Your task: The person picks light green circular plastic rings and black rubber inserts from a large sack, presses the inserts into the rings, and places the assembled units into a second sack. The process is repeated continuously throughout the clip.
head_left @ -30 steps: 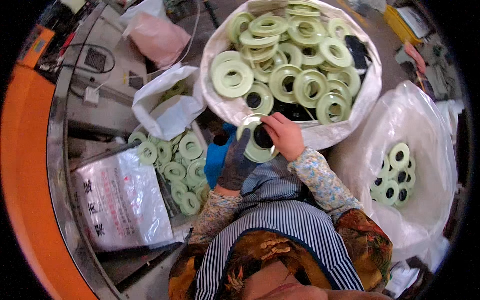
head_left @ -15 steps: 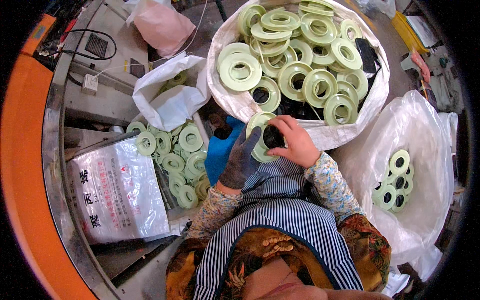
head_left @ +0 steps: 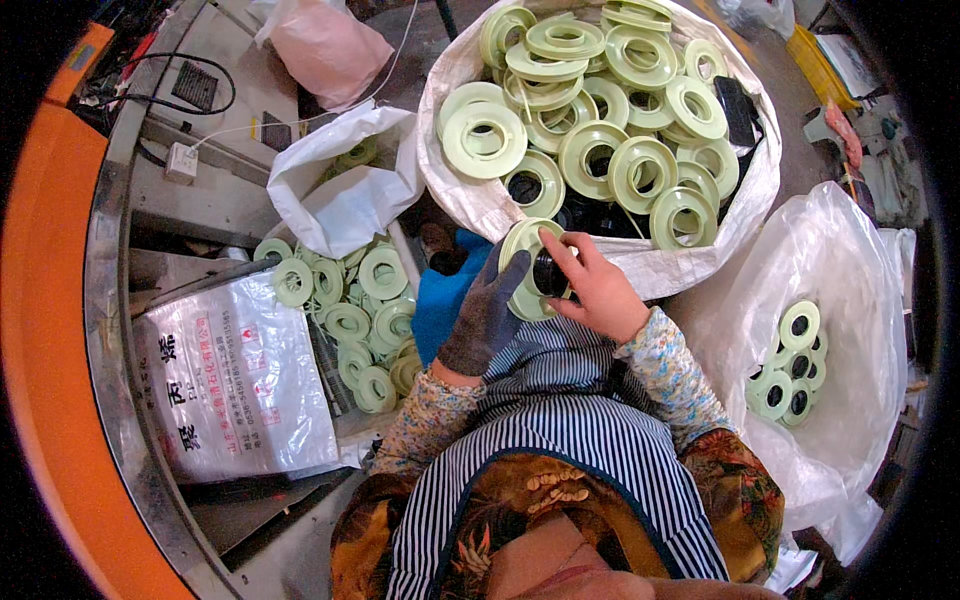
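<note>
My left hand, in a grey glove, grips a pale green flanged plastic ring by its left side, above my lap. A black round part sits at the ring's centre; how deep it is seated, I cannot tell. My bare right hand bends its fingers over the black part and the ring's right side, and its thumb is mostly hidden. Just beyond both hands stands a large white woven sack, filled with similar green rings and some black pieces.
At right, a clear plastic bag holds several green rings with black centres. More green rings lie in a bin at left, beside a printed white sack and an open white bag. An orange machine edge borders the far left.
My right fingers have shifted from spread around the black part to bent across it and the green ring. My left hand keeps its hold, with the ring slightly turned.
</note>
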Motion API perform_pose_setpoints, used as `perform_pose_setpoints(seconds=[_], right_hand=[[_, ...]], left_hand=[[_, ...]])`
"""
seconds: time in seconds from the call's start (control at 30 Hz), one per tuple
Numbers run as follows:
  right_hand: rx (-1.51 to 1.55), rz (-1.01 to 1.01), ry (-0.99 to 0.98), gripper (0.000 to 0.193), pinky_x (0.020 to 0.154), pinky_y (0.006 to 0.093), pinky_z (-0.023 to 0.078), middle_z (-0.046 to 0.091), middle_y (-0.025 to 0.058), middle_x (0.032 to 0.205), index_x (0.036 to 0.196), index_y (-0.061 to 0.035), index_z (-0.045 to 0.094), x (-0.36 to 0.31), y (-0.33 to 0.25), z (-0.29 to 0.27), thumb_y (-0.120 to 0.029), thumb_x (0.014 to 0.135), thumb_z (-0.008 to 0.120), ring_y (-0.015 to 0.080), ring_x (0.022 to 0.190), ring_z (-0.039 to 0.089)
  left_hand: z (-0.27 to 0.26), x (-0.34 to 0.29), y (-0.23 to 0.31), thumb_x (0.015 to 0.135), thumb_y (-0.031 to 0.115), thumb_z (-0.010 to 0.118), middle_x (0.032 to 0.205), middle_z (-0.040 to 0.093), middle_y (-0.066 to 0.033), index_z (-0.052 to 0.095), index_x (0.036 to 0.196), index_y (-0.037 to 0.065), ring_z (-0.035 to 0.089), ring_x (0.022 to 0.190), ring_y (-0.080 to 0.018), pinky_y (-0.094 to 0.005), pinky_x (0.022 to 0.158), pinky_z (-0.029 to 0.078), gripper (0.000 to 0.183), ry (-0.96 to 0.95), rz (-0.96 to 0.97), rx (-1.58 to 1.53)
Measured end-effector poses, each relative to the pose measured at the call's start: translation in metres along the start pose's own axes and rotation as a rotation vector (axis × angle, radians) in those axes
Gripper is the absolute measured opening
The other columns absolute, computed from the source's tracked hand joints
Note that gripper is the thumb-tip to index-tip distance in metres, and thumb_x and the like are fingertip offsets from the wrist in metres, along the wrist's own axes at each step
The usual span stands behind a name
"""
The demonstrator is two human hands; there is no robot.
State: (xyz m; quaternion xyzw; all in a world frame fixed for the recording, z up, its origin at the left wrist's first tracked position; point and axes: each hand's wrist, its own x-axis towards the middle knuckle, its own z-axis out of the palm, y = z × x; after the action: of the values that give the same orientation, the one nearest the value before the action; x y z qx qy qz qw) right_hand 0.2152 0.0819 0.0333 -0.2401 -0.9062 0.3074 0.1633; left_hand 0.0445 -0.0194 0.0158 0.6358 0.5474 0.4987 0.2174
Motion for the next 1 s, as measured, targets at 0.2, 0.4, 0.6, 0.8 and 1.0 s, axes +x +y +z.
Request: perform_pose_setpoints(seconds=[0.2,0.4,0.6,0.8,1.0], right_hand=[[-0.261,-0.091,-0.026,0.094,0.072,0.0428,0.056,0.048,0.0174,0.12,0.15,-0.0144,0.029,0.001,-0.008,-0.008,-0.024,0.07,0.078,0.0345,0.088,0.063],[-0.236,-0.047,-0.147,0.095,0.074,0.0445,0.055,0.049,0.0191,0.12,0.15,-0.0063,0.024,0.001,-0.001,0.001,-0.027,0.073,0.077,0.0369,0.09,0.063],[0.1,0.055,0.204,0.082,0.077,0.0433,0.054,0.054,0.0265,0.117,0.147,-0.0001,0.026,0.001,0.018,0.038,-0.036,0.086,0.068,0.0394,0.092,0.062],[1.818,0.65,-0.142,0.044,0.066,0.0338,0.059,0.065,0.0134,0.111,0.134,-0.0048,0.049,-0.008,0.03,0.02,-0.035,0.102,0.045,0.0188,0.075,0.068],[2.361,-0.546,-0.193,0.059,0.06,0.0241,0.049,0.058,0.0105,0.1,0.142,0.0003,0.04,-0.018,0.057,-0.047,-0.043,0.103,0.04,0.0129,0.067,0.055]], left_hand=[[-0.001,-0.002,-0.01,0.082,-0.002,0.065,0.142,0.042,-0.0278,0.045,0.136,0.006,0.048,0.128,-0.0433,-0.0426,0.106,0.043,0.058,-0.041,0.11,0.132],[0.006,-0.004,-0.016,0.085,-0.003,0.062,0.143,0.041,-0.0283,0.046,0.135,0.005,0.047,0.128,-0.043,-0.0431,0.105,0.044,0.053,-0.081,-0.08,-0.016],[0.011,0.005,0.003,0.092,-0.002,0.053,0.145,0.037,-0.0275,0.036,0.141,-0.004,0.041,0.134,-0.0399,-0.041,0.109,0.04,0.052,0.013,-0.084,0.12],[0.015,-0.012,0.006,0.099,0.025,0.05,0.152,0.029,-0.0257,0.029,0.148,-0.003,0.028,0.141,-0.0421,-0.0466,0.118,0.018,0.06,-0.157,-0.053,0.021],[-0.005,0.007,-0.036,0.093,0.021,0.06,0.147,0.037,-0.024,0.04,0.144,0.006,0.036,0.136,-0.0389,-0.0461,0.115,0.026,0.057,0.245,-0.286,0.014]])
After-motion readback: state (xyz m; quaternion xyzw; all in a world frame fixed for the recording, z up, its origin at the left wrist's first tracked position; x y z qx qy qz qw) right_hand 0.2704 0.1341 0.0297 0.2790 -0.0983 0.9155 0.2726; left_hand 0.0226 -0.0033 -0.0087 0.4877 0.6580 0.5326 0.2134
